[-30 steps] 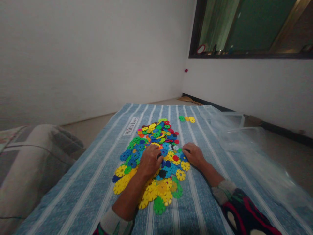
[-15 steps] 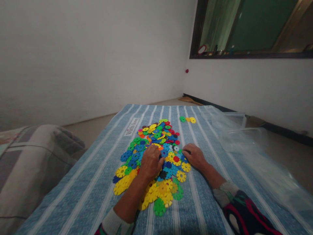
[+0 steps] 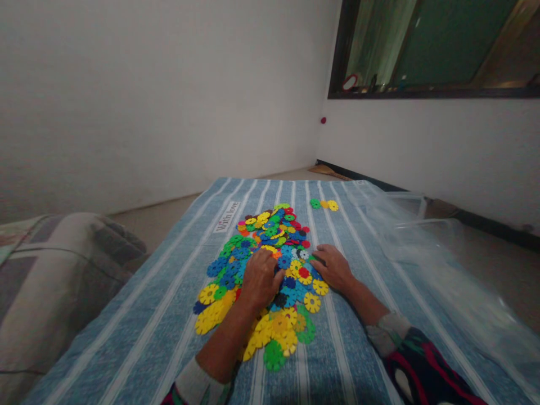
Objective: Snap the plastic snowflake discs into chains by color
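A heap of flower-shaped plastic discs (image 3: pixel 276 322) in yellow, blue, green, red and other colours lies on a striped blue cloth (image 3: pixel 169 315). My left hand (image 3: pixel 260 281) rests palm down on the middle of the heap. Its fingers are bent and partly hidden, with the thumb apart; I see nothing held in it. At the heap's right edge is my right hand (image 3: pixel 334 268), its fingers stretched toward the discs and a little apart. The fingertips are next to a small green piece and blue discs, and no disc shows in this hand.
Farther back on the cloth lie a green disc (image 3: pixel 315 204) and a yellow disc (image 3: pixel 333 206), with an orange one between. Clear plastic containers (image 3: pixel 426 228) stand along the right side. A cloth-covered seat (image 3: pixel 63 292) is at left. White walls and a window (image 3: pixel 442 50) close the background.
My right hand's fingers have opened out and shifted slightly left and up over the edge of the heap. My left hand has stayed in place.
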### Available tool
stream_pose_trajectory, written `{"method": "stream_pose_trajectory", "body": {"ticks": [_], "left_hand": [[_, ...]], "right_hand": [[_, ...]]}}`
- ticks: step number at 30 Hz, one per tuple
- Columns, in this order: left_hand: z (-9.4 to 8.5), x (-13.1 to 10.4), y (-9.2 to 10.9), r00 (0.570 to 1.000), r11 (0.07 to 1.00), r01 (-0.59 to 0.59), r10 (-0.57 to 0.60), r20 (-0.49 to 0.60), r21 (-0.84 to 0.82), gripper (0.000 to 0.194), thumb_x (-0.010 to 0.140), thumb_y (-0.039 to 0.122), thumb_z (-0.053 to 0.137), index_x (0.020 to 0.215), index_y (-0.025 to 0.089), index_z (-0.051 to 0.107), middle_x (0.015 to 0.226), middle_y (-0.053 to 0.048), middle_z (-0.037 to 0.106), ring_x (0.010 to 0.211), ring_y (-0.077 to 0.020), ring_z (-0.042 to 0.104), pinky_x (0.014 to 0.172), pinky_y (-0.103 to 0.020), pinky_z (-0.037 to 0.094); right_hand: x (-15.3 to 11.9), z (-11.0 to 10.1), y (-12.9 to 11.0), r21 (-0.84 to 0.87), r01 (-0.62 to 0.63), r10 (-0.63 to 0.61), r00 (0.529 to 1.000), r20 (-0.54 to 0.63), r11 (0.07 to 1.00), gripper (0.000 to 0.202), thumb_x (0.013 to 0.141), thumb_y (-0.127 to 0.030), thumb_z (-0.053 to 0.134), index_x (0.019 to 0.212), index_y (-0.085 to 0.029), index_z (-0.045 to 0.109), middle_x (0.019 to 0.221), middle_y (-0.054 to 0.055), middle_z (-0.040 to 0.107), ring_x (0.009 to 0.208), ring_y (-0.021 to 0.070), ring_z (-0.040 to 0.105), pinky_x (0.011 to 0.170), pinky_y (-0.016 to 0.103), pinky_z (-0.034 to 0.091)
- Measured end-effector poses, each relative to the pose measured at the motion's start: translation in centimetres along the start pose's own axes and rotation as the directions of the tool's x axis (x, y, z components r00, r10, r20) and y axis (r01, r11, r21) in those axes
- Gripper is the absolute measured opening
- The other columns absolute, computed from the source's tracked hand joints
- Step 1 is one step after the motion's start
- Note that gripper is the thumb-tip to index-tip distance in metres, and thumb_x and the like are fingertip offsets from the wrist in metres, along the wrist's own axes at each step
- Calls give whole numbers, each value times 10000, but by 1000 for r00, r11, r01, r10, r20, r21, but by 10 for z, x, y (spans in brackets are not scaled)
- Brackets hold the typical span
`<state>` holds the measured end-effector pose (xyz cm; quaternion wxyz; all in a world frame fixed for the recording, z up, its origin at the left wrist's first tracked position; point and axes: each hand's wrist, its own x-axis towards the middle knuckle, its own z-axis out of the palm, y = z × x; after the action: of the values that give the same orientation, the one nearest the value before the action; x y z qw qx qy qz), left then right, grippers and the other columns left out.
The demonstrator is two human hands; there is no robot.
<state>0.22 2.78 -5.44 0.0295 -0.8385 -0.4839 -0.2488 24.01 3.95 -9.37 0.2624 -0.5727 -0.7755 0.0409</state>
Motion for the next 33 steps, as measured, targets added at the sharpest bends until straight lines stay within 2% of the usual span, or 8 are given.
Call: {"method": "stream_pose_trajectory", "body": {"ticks": [6, 14, 19, 22, 26, 28, 33], "left_hand": [[0, 1, -1, 1000, 1000, 4, -5, 19, 21, 102, 803, 266, 627, 766, 177, 594, 990, -105, 617, 1001, -268, 553, 910, -436, 465], [5, -1, -3, 1000, 1000, -2, 2, -27, 10, 70, 806, 231, 606, 761, 179, 595, 1018, -113, 622, 993, -262, 560, 918, -448, 461], [4, 1, -5, 999, 999, 1, 1, -42, 39, 60, 804, 182, 573, 749, 174, 595, 940, -116, 629, 944, -265, 575, 866, -436, 490], [2, 1, -3, 997, 998, -33, 36, -67, 46, 66, 815, 164, 546, 784, 171, 603, 954, -122, 635, 962, -267, 578, 876, -441, 498], [3, 1, 4, 988, 992, -124, 127, -93, 37, 112, 849, 170, 522, 868, 165, 632, 1080, -133, 645, 1091, -278, 560, 982, -466, 457], [5, 1, 9, 982, 984, -178, 179, -60, 22, 157, 861, 157, 510, 939, 171, 645, 1162, -120, 643, 1172, -283, 531, 1014, -474, 436], [10, -1, 18, 959, 966, -252, 257, 116, -57, 268, 887, 149, 488, 1100, 230, 628, 1246, -67, 642, 1272, -277, 484, 1017, -510, 409]], "right_hand": [[1, -7, -5, -47, 30, -28, 998, 58, 998, 247, 932, -331, 514, 938, -184, 712, 1101, 105, 617, 1051, 220, 539, 932, 330, 387], [0, -3, -1, -12, 14, -13, 999, 44, 1000, 215, 914, -321, 540, 970, -209, 715, 1100, 91, 629, 1062, 220, 544, 937, 334, 383], [1, -4, -2, -18, 13, -12, 999, 36, 1000, 227, 918, -321, 532, 978, -203, 716, 1113, 96, 631, 1062, 226, 548, 935, 338, 386], [1, -5, -3, -25, 15, -14, 999, 42, 1000, 224, 918, -316, 531, 956, -203, 720, 1093, 95, 637, 1052, 222, 552, 929, 335, 389], [1, -6, -3, -24, 10, -10, 999, 35, 1000, 214, 913, -319, 539, 961, -214, 720, 1096, 88, 640, 1056, 218, 549, 914, 330, 394], [1, -6, -3, -20, 5, -5, 1000, 26, 1000, 212, 911, -322, 545, 973, -216, 718, 1115, 88, 638, 1067, 217, 546, 918, 331, 395], [1, -4, -2, -20, -1, 1, 1000, 15, 1000, 206, 905, -308, 554, 969, -206, 720, 1121, 93, 640, 1072, 218, 549, 934, 334, 399]]}}
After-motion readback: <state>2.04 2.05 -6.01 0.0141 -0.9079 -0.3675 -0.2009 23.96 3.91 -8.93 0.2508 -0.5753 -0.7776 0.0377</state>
